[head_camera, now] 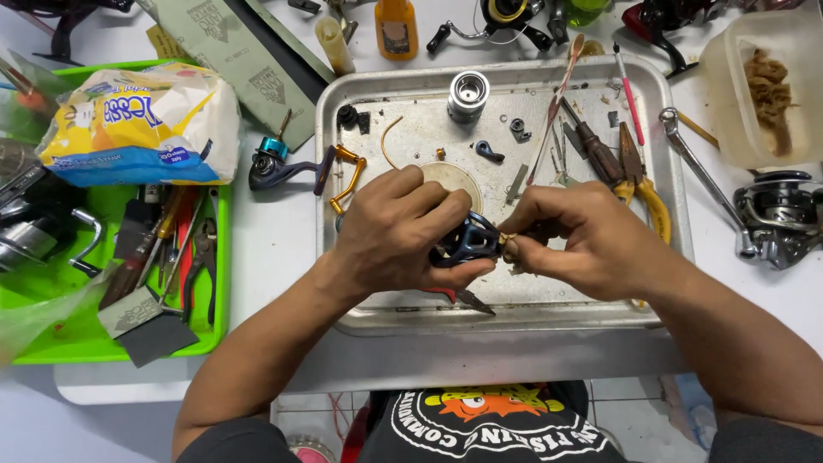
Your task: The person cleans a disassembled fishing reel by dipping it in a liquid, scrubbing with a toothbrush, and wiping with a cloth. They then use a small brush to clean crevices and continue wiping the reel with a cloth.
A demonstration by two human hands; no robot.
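The person's left hand [403, 231] is closed firmly around a dark blue reel part [467, 242], holding it just above the metal tray [669, 111], likely so anything that drops lands there. The right hand [583, 240] pinches a small tan piece [509, 249] against the part's open end, fingertips tight. Pliers [639, 176] and a silver spool [469, 93] lie within easy reach on the tray; a green tray [129, 343] of tools sits well off to the left.

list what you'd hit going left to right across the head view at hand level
green tray → pliers with dark handles → metal tray → left hand → dark blue reel part → right hand → silver fishing reel
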